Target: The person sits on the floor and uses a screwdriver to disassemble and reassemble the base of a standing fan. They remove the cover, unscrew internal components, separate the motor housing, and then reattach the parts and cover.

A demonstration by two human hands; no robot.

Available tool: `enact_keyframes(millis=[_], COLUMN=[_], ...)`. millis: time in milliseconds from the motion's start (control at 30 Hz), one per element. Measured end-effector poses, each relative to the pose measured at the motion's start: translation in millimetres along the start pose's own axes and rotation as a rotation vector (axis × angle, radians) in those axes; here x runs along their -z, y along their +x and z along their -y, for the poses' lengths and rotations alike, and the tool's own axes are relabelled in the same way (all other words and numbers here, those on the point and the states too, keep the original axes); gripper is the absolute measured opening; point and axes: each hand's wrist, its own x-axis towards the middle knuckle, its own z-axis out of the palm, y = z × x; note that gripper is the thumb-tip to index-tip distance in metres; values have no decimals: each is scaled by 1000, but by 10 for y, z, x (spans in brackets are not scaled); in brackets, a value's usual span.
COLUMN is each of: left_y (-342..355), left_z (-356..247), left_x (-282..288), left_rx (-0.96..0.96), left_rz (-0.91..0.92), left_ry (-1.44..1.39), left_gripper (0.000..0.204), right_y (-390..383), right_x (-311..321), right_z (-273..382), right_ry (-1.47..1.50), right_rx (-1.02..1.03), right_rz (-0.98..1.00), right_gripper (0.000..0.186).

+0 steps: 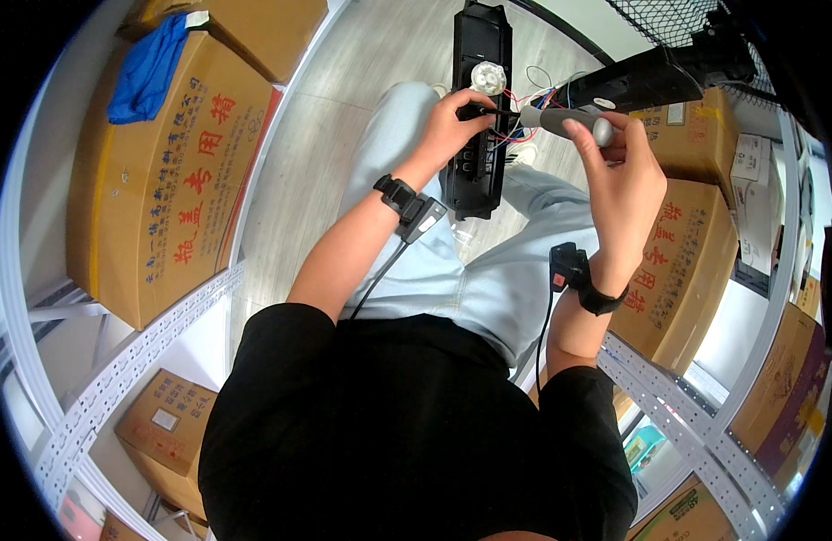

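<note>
In my right hand (623, 167) is a screwdriver with a grey handle (565, 121), its dark shaft pointing left. My left hand (459, 126) has its thumb and fingers closed around a small dark thing at the shaft's tip; what it is cannot be made out. Both hands work over a long black plastic housing (482, 41) that stands between my legs. A clear, faceted round part (488, 78) sits on the housing, just beyond my left fingers. Thin red, blue and white wires (522, 135) run from the housing toward a second black panel (637, 81) at the right.
Large cardboard boxes (164, 180) stand on a white metal shelf (132, 347) at my left. More boxes (673, 270) fill the shelving at my right. A blue cloth (150, 72) hangs over a left box. Black mesh (668, 22) is at the far right. Cabled bands circle both wrists.
</note>
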Motion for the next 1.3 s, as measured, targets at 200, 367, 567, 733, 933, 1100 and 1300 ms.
enact_keyframes(millis=[200, 367, 567, 733, 933, 1100, 1300], left_y=[0, 23, 13, 17, 12, 3, 11], left_z=[-15, 61, 25, 37, 28, 4, 1], left_x=[-1, -4, -8, -2, -4, -1, 11], left_rx=[23, -2, 24, 1, 21, -6, 23], left_rz=[-7, -1, 9, -8, 7, 2, 12], left_ry=[-16, -66, -79, -63, -45, -27, -64], left_gripper=[22, 24, 25, 25, 26, 27, 29], right_y=[46, 27, 71, 16, 55, 86, 32], right_x=[3, -14, -6, 20, 23, 28, -16], right_z=[30, -161, -7, -63, -31, 18, -1], right_ry=[52, 257, -95, 280, -95, 30, 88], right_rx=[102, 171, -17, 105, 56, 122, 107], right_rz=[-97, 26, -2, 9, 21, -49, -14], right_gripper=[42, 40, 41, 40, 31, 27, 33])
